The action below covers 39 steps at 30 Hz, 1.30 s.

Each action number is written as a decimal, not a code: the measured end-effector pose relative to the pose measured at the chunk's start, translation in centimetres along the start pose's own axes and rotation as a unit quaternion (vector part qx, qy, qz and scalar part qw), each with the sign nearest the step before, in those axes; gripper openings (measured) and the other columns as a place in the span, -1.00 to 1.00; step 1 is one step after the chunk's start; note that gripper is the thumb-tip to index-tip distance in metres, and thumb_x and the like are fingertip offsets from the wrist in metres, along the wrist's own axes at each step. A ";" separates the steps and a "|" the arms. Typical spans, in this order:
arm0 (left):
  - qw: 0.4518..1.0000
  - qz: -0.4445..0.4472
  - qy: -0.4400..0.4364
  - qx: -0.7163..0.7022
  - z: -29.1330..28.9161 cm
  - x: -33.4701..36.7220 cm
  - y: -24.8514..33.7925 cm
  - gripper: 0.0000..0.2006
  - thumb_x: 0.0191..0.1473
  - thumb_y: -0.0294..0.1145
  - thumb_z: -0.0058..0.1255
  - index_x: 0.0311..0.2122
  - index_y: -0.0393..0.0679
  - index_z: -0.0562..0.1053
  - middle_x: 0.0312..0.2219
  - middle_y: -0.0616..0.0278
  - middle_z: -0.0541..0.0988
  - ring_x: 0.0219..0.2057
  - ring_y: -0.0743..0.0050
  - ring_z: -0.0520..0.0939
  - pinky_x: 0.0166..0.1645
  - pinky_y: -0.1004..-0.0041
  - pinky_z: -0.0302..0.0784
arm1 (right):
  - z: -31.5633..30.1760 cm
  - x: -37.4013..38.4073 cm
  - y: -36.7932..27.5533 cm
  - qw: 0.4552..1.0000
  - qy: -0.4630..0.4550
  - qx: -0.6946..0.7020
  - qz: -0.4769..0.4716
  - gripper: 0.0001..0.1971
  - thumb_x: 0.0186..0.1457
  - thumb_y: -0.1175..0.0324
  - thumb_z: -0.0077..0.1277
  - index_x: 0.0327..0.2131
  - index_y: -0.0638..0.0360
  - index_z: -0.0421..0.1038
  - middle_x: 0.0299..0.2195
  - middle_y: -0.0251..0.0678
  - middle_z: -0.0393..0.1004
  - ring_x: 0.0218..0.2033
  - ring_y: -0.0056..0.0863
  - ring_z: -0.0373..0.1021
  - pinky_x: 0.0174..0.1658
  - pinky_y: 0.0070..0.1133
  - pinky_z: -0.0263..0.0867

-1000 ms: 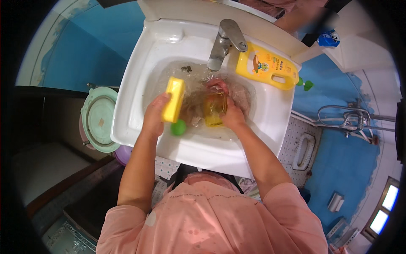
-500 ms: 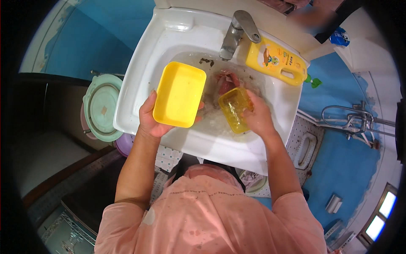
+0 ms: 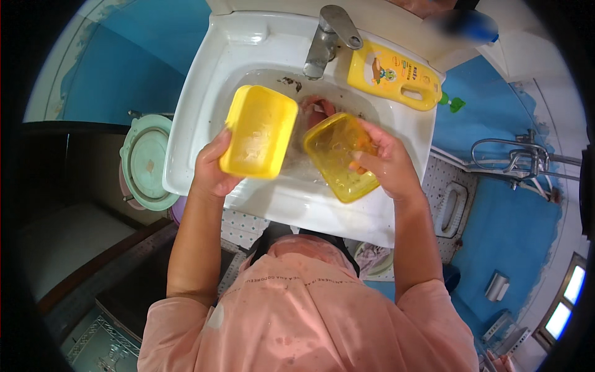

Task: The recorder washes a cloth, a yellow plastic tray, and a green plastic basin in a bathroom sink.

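My left hand (image 3: pixel 214 166) grips a yellow plastic box (image 3: pixel 261 130) by its left side, its open top facing up and its inside looking wet. In my right hand (image 3: pixel 392 162) is a see-through yellow lid (image 3: pixel 327 152), pinched at its right edge, wet and slightly tilted. Box and lid are both over the white sink (image 3: pixel 186 133), apart from each other. Cloudy water stands in the basin below. A reddish, soft-looking thing (image 3: pixel 317 105) lies in that water, partly hidden by the lid; its kind cannot be made out. Dark bits (image 3: pixel 289 83) show near it.
A metal faucet (image 3: pixel 323 46) rises at the sink's back. Beside it a yellow bottle (image 3: pixel 393 75) with a green cap lies on the rim. Green basins (image 3: pixel 149 162) stand left of the sink. A shower fixture (image 3: pixel 527 155) is on the right wall.
The lid has come up nearer to me and looks larger. The box has shifted slightly and tilted, with wet streaks now inside it. My view has moved slightly.
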<state>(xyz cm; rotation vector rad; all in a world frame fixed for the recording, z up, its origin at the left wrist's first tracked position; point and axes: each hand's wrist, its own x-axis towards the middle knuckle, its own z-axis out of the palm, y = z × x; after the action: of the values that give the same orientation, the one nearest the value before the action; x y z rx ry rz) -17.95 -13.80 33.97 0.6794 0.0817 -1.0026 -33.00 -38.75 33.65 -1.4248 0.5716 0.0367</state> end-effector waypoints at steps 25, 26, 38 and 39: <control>0.812 0.248 0.152 0.506 4.1 -0.3 -4.9 -0.65 0.06 -0.48 -0.16 -0.01 -0.31 0.33 -0.19 0.23 0.46 -0.19 0.60 0.46 -0.08 0.58 0.36 | 8.4 -1.1 1.4 0.952 0.136 0.214 -0.170 -0.60 0.19 0.37 -0.15 0.06 0.34 0.10 -0.07 -0.23 0.28 -0.07 -0.54 0.24 0.01 -0.59 0.18; 0.878 0.196 0.150 0.411 4.5 -0.5 -5.1 -0.66 0.08 -0.45 -0.16 -0.01 -0.30 0.32 -0.18 0.22 0.45 -0.18 0.59 0.45 -0.08 0.57 0.36 | 8.5 -1.3 1.3 0.949 0.118 0.226 -0.186 -0.59 0.21 0.37 -0.19 0.07 0.34 0.07 -0.04 -0.21 0.25 -0.02 -0.52 0.20 0.05 -0.56 0.13; 0.738 0.420 0.057 0.525 5.1 -3.3 -5.5 -0.62 0.13 -0.48 -0.23 0.06 -0.36 0.17 -0.05 -0.08 0.34 -0.02 0.16 0.39 0.07 0.35 0.25 | 8.3 -4.1 -1.6 0.898 0.100 -0.086 -0.420 0.06 -0.21 0.01 0.21 0.13 0.58 -0.20 0.01 0.11 0.12 -0.02 -0.04 0.18 0.08 -0.32 0.05; 0.674 0.524 -0.026 0.520 5.0 -1.8 -4.8 -0.57 0.12 -0.45 -0.19 0.08 -0.36 0.11 0.01 -0.17 0.27 0.04 0.02 0.33 0.11 0.25 0.20 | 8.1 -4.2 -1.9 0.887 0.094 -0.113 -0.439 0.03 -0.17 0.03 0.17 0.14 0.59 -0.21 -0.01 0.11 0.14 -0.04 -0.04 0.19 0.07 -0.32 0.06</control>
<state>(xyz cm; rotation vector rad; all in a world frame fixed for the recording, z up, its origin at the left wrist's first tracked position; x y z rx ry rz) -23.91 -16.92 36.24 1.4846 -0.9313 0.1926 -33.12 -30.15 37.32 -1.8176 0.0289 -0.7874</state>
